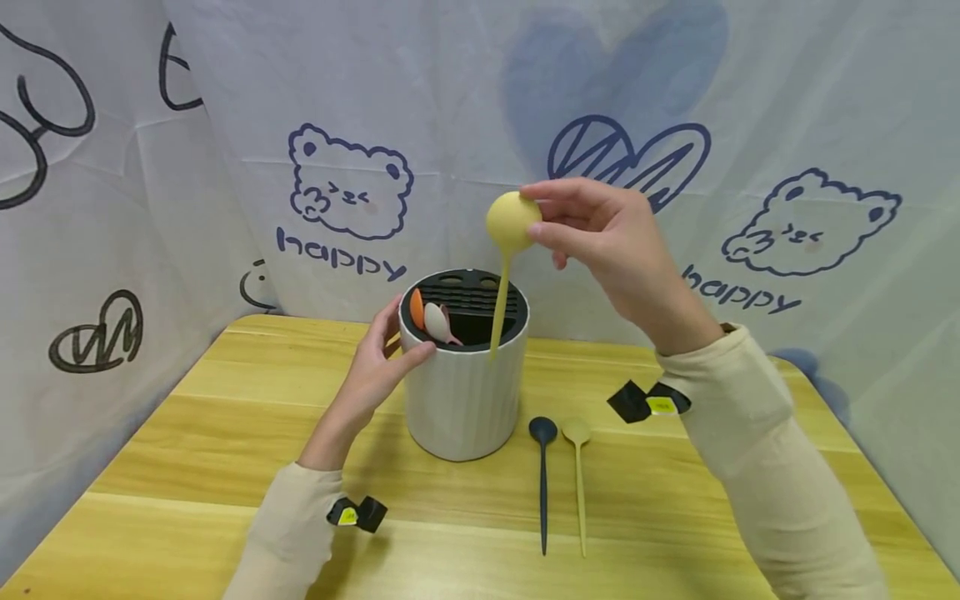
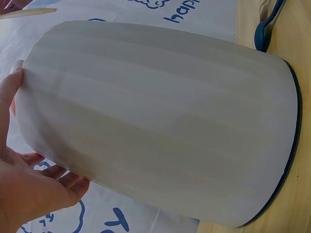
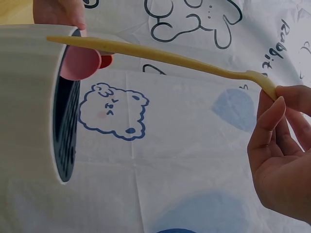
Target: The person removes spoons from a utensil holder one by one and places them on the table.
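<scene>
A white, ribbed utensil holder [image 1: 463,408] with a black slotted top stands on the table. My left hand [image 1: 369,371] grips its left side near the rim, thumb in front and fingers around the far side. My right hand [image 1: 611,242] pinches the round bowl of a yellow spoon [image 1: 513,222] between thumb and fingers. Its handle points down, the tip overlapping the holder's front rim in the head view; in the right wrist view the spoon [image 3: 180,59] spans from hand to rim. An orange spoon [image 1: 417,308], a white spoon [image 1: 437,322] and a pink spoon [image 3: 81,63] stand in the holder.
Right of the holder, a dark blue spoon [image 1: 543,431] and a pale yellow spoon [image 1: 577,431] lie side by side on the wooden table [image 1: 187,467], handles toward me. A white printed cloth [image 1: 465,100] hangs behind the table.
</scene>
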{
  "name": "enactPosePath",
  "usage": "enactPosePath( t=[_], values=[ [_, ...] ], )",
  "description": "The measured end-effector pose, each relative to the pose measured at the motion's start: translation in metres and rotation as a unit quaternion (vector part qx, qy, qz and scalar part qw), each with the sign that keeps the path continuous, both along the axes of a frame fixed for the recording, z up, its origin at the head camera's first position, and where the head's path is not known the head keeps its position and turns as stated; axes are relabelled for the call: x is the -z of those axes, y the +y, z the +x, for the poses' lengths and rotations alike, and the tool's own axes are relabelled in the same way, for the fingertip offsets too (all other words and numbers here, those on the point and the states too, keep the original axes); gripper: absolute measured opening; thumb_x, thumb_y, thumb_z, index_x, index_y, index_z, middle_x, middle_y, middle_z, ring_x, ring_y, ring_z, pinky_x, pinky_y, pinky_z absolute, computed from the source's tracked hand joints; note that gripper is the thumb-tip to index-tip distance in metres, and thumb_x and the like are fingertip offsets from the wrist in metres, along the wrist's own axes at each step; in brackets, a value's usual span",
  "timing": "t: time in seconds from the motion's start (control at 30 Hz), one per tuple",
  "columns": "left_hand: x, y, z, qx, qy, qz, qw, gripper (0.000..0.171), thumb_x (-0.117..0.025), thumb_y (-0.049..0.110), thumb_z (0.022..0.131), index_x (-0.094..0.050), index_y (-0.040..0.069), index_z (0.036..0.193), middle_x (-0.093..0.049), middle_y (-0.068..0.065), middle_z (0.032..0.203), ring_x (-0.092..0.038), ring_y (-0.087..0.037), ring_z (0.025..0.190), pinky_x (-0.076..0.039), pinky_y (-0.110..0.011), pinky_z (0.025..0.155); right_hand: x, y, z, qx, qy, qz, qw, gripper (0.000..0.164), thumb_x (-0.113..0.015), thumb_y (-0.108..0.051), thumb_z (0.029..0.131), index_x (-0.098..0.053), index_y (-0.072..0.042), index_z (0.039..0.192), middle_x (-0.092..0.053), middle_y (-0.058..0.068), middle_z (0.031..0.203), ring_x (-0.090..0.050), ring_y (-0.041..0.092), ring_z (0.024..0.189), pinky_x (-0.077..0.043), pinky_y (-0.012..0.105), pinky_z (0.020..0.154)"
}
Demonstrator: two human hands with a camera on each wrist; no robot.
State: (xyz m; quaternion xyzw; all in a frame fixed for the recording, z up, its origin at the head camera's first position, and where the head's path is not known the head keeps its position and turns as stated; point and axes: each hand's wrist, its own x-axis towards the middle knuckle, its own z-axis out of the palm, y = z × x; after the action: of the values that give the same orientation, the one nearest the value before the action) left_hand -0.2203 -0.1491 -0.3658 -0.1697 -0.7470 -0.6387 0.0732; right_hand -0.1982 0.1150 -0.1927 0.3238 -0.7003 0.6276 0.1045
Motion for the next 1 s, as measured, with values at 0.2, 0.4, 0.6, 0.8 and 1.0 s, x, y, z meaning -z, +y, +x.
enactPosePath(
  t=[0.2, 0.4, 0.6, 0.8, 1.0],
  values=[
    [0.002, -0.001, 0.0, 0.003, 0.004, 0.002, 1.0, 0.079, -0.065, 0.024, 0.089, -0.021, 0.009, 0.154, -0.028, -0.011, 0.154, -0.027, -0.025, 0.14, -0.023, -0.046, 0.114, 0.018, 0.007, 0.002, -0.008, -0.018, -0.006, 1.0, 0.033, -0.067, 0.01, 0.083, -0.068, 0.001, 0.114, -0.067, 0.01, 0.1, -0.06, 0.021, 0.079, -0.048, 0.022, 0.059],
    [0.004, -0.002, 0.001, 0.0, 0.008, 0.002, 1.0, 0.079, -0.065, 0.024, 0.089, -0.021, 0.009, 0.154, -0.028, -0.012, 0.154, -0.026, -0.026, 0.14, -0.022, -0.046, 0.114, 0.048, 0.009, 0.003, -0.009, -0.036, -0.013, 0.999, 0.039, -0.066, 0.015, 0.079, -0.064, 0.008, 0.117, -0.069, 0.007, 0.1, -0.062, 0.02, 0.081, -0.047, 0.022, 0.059],
    [0.005, -0.002, 0.001, 0.002, 0.012, 0.003, 0.9999, 0.08, -0.065, 0.024, 0.088, -0.021, 0.009, 0.154, -0.028, -0.012, 0.154, -0.027, -0.026, 0.14, -0.023, -0.046, 0.114, 0.078, 0.01, 0.005, -0.003, -0.071, 0.004, 0.997, 0.044, -0.067, 0.015, 0.079, -0.059, 0.012, 0.122, -0.068, 0.005, 0.1, -0.062, 0.019, 0.084, -0.048, 0.022, 0.06],
    [0.006, -0.002, 0.002, 0.006, 0.016, 0.005, 0.9998, 0.08, -0.065, 0.024, 0.088, -0.021, 0.009, 0.154, -0.028, -0.012, 0.154, -0.026, -0.027, 0.14, -0.022, -0.047, 0.114, 0.097, 0.009, 0.004, -0.002, -0.102, 0.011, 0.995, 0.048, -0.067, 0.013, 0.08, -0.056, 0.011, 0.127, -0.067, 0.005, 0.104, -0.062, 0.019, 0.089, -0.049, 0.023, 0.062],
    [0.005, -0.002, 0.002, 0.004, 0.017, 0.004, 0.9998, 0.08, -0.065, 0.025, 0.088, -0.022, 0.009, 0.153, -0.028, -0.012, 0.154, -0.026, -0.027, 0.14, -0.022, -0.047, 0.114, 0.108, 0.006, 0.004, -0.009, -0.132, 0.019, 0.991, 0.05, -0.067, 0.011, 0.081, -0.055, 0.009, 0.129, -0.065, 0.006, 0.107, -0.062, 0.019, 0.091, -0.051, 0.024, 0.066]
  ],
)
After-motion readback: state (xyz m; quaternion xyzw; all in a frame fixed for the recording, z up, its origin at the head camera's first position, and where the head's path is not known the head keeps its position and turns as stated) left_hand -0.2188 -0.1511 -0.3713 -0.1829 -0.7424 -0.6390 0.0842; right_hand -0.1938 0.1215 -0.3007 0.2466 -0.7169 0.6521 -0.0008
